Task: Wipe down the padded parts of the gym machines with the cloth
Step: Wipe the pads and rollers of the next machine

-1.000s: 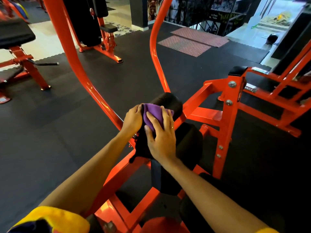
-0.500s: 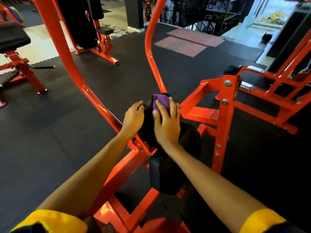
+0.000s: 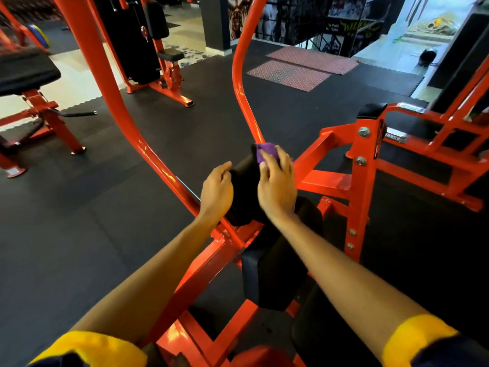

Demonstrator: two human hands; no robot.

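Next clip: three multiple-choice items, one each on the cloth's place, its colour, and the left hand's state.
1. Where is the cloth?
A) on the floor mat
B) on the black roller pad, under the right hand
C) on the bench

2. What colour is it?
A) white
B) purple
C) green

3. The left hand:
A) holds the cloth
B) is out of view
C) rests against the pad's side

Answers: 1 B, the right hand holds it there; 2 B, its visible part is purple; 3 C, it touches the pad without cloth.
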